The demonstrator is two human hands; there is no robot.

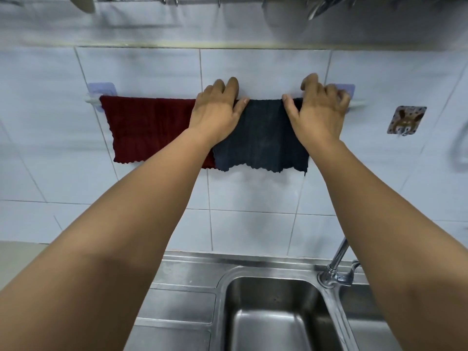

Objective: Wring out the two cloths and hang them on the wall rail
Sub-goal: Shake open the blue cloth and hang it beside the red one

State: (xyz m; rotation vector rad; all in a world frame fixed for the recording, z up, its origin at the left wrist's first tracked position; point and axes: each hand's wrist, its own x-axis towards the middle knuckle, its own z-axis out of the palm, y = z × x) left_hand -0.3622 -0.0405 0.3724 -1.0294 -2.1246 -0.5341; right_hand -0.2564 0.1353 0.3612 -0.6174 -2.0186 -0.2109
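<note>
A dark red cloth [147, 127] hangs spread over the left part of the white wall rail [91, 100]. To its right a dark blue cloth [260, 138] hangs over the same rail, its left edge overlapping the red one. My left hand [217, 107] grips the blue cloth's top left corner at the rail, thumb in front and fingers behind. At the top right corner my right hand [319, 107] holds it the same way, fingers curled over the rail.
A steel sink [273, 312] lies below, with a tap [336, 269] at its right rim. An adhesive hook [406, 120] sticks to the white tiled wall at the right. Utensils hang from a rack [319, 6] overhead.
</note>
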